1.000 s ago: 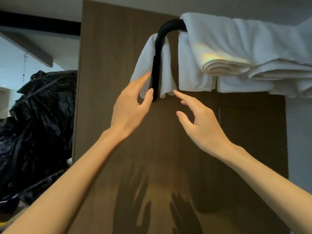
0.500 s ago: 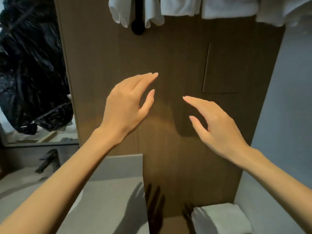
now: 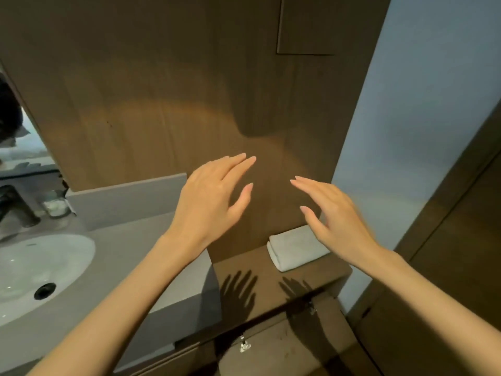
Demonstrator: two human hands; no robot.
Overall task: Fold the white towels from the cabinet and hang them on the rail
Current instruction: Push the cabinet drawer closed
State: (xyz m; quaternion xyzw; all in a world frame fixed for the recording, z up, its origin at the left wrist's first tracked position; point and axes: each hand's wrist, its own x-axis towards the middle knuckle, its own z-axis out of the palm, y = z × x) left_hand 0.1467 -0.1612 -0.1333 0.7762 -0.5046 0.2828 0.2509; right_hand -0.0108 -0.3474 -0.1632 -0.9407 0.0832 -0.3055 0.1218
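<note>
You are looking down at a low wooden ledge [image 3: 235, 264] that is sitting against the brown panel wall. One folded white towel [image 3: 295, 249] is lying flat on it toward the ledge's back right corner, with its rounded fold facing the front left. Just to the left, the grey surface [image 3: 130, 256] is standing higher, its right edge meeting the ledge's left edge. A white oval basin [image 3: 35, 272] is sitting sunk into the surface's left part. A dark faucet [image 3: 13, 207] is standing at the back left edge, and a small glass jar [image 3: 55, 206] is resting just beside it.
</note>
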